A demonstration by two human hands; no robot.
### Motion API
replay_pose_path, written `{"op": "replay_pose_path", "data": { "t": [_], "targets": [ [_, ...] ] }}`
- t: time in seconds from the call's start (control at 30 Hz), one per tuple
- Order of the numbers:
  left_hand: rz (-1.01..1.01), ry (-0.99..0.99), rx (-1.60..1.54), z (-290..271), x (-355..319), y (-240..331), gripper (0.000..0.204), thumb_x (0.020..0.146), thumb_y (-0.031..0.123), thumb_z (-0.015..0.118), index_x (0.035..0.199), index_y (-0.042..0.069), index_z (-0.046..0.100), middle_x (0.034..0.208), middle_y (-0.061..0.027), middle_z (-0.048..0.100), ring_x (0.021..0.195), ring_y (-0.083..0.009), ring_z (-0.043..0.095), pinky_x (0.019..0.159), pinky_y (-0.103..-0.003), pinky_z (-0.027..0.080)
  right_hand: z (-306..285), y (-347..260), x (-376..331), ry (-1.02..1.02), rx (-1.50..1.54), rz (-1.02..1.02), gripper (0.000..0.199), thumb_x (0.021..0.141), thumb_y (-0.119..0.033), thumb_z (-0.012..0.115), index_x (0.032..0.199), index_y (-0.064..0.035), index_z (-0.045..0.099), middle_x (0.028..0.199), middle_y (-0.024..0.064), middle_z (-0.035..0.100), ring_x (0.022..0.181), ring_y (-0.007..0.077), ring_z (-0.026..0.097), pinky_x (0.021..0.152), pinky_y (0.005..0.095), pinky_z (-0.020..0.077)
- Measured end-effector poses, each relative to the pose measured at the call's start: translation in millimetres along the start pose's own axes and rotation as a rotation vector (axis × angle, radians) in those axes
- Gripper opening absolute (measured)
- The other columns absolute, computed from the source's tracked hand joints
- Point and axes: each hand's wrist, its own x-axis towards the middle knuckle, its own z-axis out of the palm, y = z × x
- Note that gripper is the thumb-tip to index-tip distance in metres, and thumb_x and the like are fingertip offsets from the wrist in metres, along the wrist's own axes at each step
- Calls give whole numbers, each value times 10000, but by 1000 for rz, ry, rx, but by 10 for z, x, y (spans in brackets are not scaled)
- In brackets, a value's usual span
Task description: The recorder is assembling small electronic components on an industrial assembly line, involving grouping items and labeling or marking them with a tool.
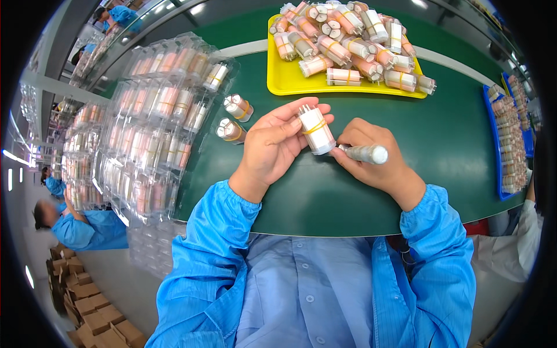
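Head view: left hand (271, 146) grips a banded bundle of white tubes (316, 130) upright over the green table (452, 139) — end exposed for the right hand (377, 165), fist closed round a marker-like tool (364, 153).

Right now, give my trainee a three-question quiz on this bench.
1. True or false: the left hand holds a white bundle bound with a yellow band.
2. The loose bundles at the far side lie heaped on: A) the yellow tray B) a blue tray C) a cardboard box.
3. Fill in: the right hand grips a slim ____-shaped tool.

Key: 1 true; 2 A; 3 pen.
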Motion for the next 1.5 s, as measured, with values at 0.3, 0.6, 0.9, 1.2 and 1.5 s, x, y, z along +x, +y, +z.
{"op": "replay_pose_path", "data": {
  "t": [0.3,0.6,0.9,1.2,1.5],
  "targets": [
    [203,154,497,113,-221,-13,474,954,53,674,1397,-14,519,1268,-128,628,1210,-210,607,1071,-366,472,-32,70,29,12,-73,-37,210,795,-123,822,820,-68,621,788,71,574,655,266,613,567,383,494],
    [511,834,1734,-109,-949,196,655,772,20,712,1376,2,460,1007,-117,584,894,-218,631,814,-353,523,44,2,11,59,-52,-24,207,803,-102,813,775,-60,612,759,83,582,610,273,595,534,385,475],
    [481,814,2019,-238,-732,390,503,855,251,777,1249,23,563,1032,-172,585,955,-353,627,791,-445,532,53,25,21,55,-72,-4,177,816,-67,784,770,-48,614,741,102,582,618,287,590,550,380,468],
    [542,873,1807,112,-1083,667,443,896,253,734,1200,-18,559,1067,-205,645,951,-354,675,813,-414,551,76,6,-24,49,-58,47,159,842,-38,760,778,-25,615,742,109,584,614,265,582,552,361,448],
    [372,1308,2118,231,-2335,1985,396,884,280,720,1121,-19,615,1030,-207,671,946,-357,673,829,-432,533,103,-57,-46,16,-23,48,158,852,-20,750,799,-18,600,754,107,586,608,254,577,549,355,447]
  ]
}}
